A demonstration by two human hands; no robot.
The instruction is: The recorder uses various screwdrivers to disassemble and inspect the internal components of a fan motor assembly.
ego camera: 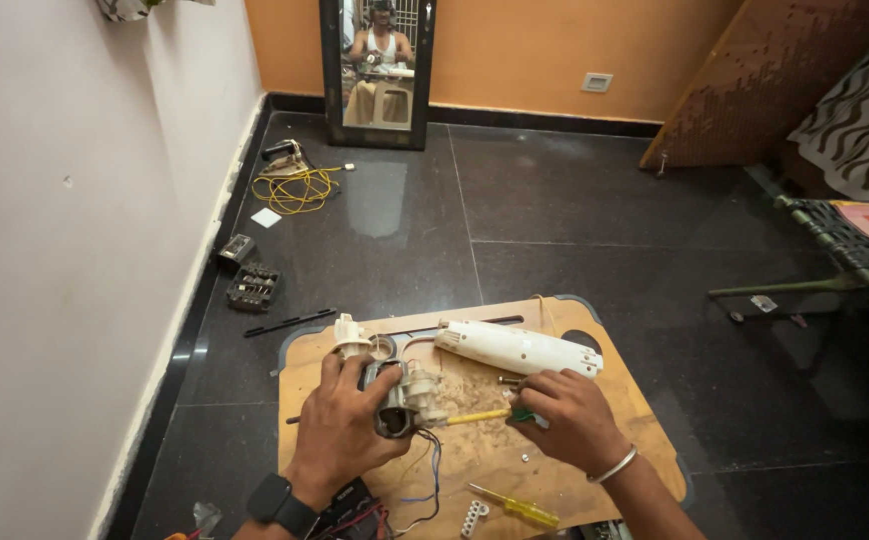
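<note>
My left hand (347, 420) grips a small electric motor assembly (407, 398) with a white plastic gear end and loose wires hanging below it. My right hand (567, 418) holds a screwdriver (483, 415) with a yellow shaft and green handle, its tip against the motor. A long white plastic housing (518, 349) lies just behind both hands on the low wooden board (635, 400). A white plastic part (348, 336) stands by my left fingers.
A second yellow-handled screwdriver (520, 509) and a white connector strip (474, 518) lie at the board's near edge. On the dark tiled floor sit a bit case (253, 287), a yellow cable (298, 187) and a leaning mirror (379, 70). A cot (855, 250) stands to the right.
</note>
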